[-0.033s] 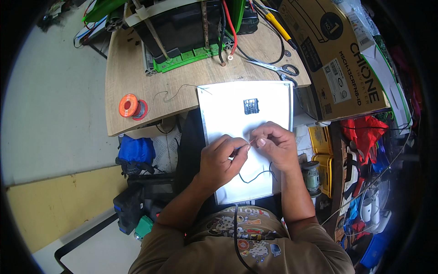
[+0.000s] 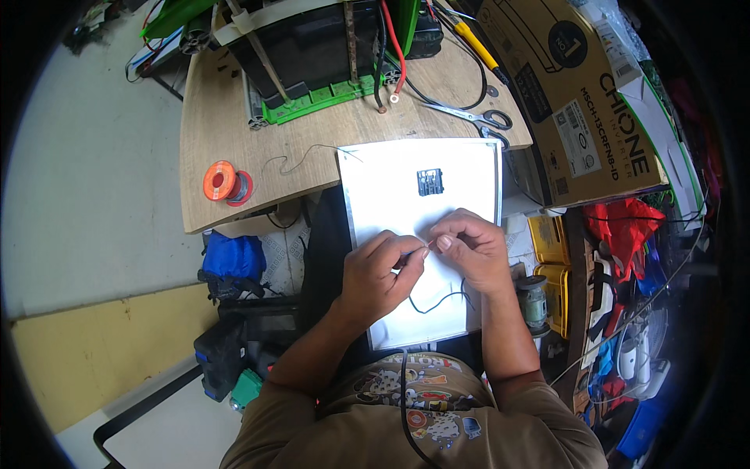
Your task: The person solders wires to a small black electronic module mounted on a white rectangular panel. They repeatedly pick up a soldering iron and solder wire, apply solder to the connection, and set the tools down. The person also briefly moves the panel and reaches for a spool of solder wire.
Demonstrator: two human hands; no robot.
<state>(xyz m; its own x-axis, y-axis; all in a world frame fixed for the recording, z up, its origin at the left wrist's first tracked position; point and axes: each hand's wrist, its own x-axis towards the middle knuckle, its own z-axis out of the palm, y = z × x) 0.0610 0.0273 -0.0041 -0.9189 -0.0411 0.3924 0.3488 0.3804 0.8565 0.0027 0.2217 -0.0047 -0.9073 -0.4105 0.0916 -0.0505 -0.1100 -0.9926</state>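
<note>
Both hands are at work over the white board (image 2: 469,166), whose far end overlaps the worktop (image 2: 312,129). The thin reddish strand (image 2: 431,243) lies between the fingertips of the left hand (image 2: 383,270) and the right hand (image 2: 475,252). Grip: thumb and forefinger appear pinched on the strand on both sides; the exact contact is too small to verify. A dark wire (image 2: 437,306) curves across the board below the hands; whether it joins the strand cannot be told.

Progress, as judged: wire handling is under way, and no finished joint is visible. The small black part (image 2: 430,182) lies on the board beyond the hands, untouched, with no attachment to the held strand seen. The orange spool (image 2: 220,181), scissors (image 2: 469,116) and yellow-handled tool (image 2: 475,45) sit out of hand on the worktop. Work on the strand's end appears incomplete, and any fixing to the black part remains outstanding
</note>
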